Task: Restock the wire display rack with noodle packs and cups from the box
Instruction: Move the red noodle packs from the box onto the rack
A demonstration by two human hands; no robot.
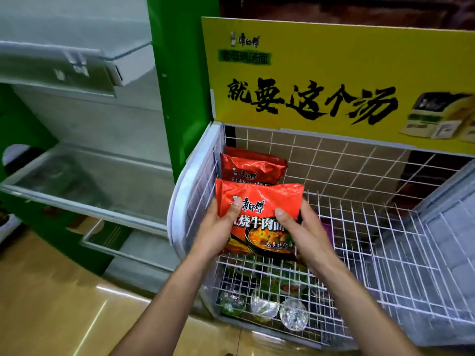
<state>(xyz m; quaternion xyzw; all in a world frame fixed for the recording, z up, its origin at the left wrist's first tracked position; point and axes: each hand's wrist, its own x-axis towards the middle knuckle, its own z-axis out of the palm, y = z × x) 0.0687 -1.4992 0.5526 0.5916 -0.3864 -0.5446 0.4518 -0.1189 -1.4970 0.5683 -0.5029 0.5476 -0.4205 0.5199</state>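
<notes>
Pinching the left edge of a red noodle pack (259,199) with my left hand (218,227), thumb pressed on the front and fingers out of sight behind, I grip its right edge the same way with my right hand (304,231). The pack hangs upright over the left end of the wire rack (365,227), just in front of two more red packs (253,167) by the rack's left wall. I judge it light, its film slick and crinkly, the noodle block inside brittle. Holding the side edges rather than squeezing the middle should spare it. Farther right, a yellow sign (334,73) rises behind the rack.
</notes>
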